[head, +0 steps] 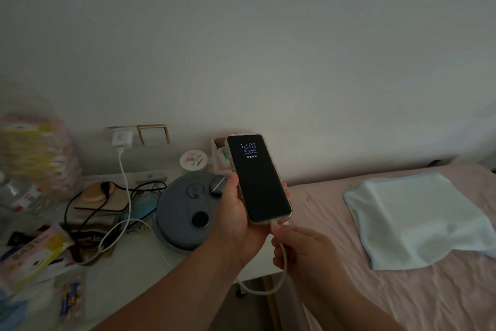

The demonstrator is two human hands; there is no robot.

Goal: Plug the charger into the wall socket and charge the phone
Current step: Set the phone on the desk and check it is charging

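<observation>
The phone (pixel 259 179) is the thing to look at. It is up in the air, above the edge of the pink bed (pixel 402 290), with its screen lit and showing the time. The left hand (pixel 236 212) is wrapped around the phone's left side and holds it steady, so the bottom end does not wobble. Just under the phone, the right hand (pixel 303 247) pinches the end of the white cable (pixel 281 258) and has it right at the phone's bottom end. I cannot tell if the plug is all the way in.

To the left of the phone, the white charger (pixel 122 138) already sits in the wall socket (pixel 118 129), and the cable hangs down from it over the messy table (pixel 128 271). So the wall part looks done.
</observation>
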